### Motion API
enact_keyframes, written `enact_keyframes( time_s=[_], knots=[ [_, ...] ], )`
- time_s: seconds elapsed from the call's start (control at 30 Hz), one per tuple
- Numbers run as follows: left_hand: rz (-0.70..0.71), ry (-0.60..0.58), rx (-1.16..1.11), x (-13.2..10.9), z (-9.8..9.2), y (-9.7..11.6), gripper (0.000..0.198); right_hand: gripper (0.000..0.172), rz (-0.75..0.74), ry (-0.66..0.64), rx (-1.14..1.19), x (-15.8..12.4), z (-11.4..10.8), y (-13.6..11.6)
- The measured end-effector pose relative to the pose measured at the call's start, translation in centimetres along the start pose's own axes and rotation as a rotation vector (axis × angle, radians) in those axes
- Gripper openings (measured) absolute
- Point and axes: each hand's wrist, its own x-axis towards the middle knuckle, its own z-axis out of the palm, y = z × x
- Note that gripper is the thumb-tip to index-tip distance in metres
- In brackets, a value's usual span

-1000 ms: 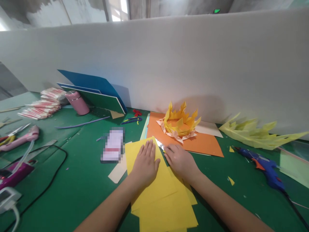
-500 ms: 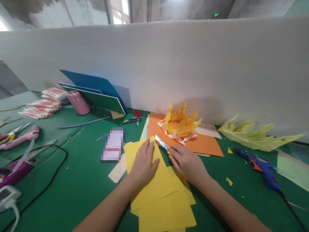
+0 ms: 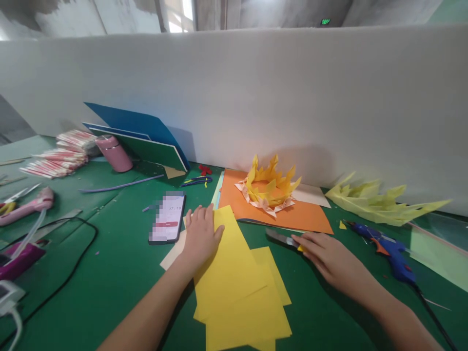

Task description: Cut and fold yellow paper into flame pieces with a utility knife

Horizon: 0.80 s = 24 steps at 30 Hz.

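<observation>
Fingers outstretched, my left hand lies flat on the upper left of a yellow paper sheet. Further yellow sheets overlap beneath and below it. To the right of the paper, my right hand is closed around a utility knife. Its grey metal end points left, and a bit of yellow shows under my fingers. The knife is apart from the yellow paper, just in front of an orange sheet.
A yellow paper crown stands on the orange sheet. Left of my left hand lies a phone. A blue glue gun and pale green folded paper are at right. A pink bottle and leaning boards stand at back left.
My right hand has moved right with the utility knife, away from the yellow paper's edge. My left hand has slid left to the sheet's upper left edge.
</observation>
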Motion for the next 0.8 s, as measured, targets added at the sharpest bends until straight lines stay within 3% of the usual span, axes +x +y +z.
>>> enact_keyframes(
  time_s=[0.13, 0.27, 0.37, 0.63, 0.8],
  knots=[
    [-0.002, 0.023, -0.062, 0.4, -0.6, -0.1, 0.034, 0.034, 0.002, -0.042, -0.027, 0.5, -0.8, -0.1],
    [0.040, 0.038, -0.207, 0.7, -1.6, -0.2, 0.020, 0.042, 0.030, -0.018, 0.007, 2.8, -1.2, -0.8],
    [0.125, 0.131, -0.363, 0.7, -2.4, -0.2, 0.018, 0.046, -0.037, -0.092, 0.118, 5.0, -0.5, -1.7],
    [0.357, 0.371, -0.617, -0.1, -2.2, -0.4, 0.019, 0.047, 0.071, -0.255, 0.319, 7.7, 1.2, -3.0],
    [0.258, 0.491, -0.775, -0.2, -1.8, -0.1, 0.010, 0.037, 0.045, -0.281, 0.490, 9.1, 1.4, -3.1]
  ],
)
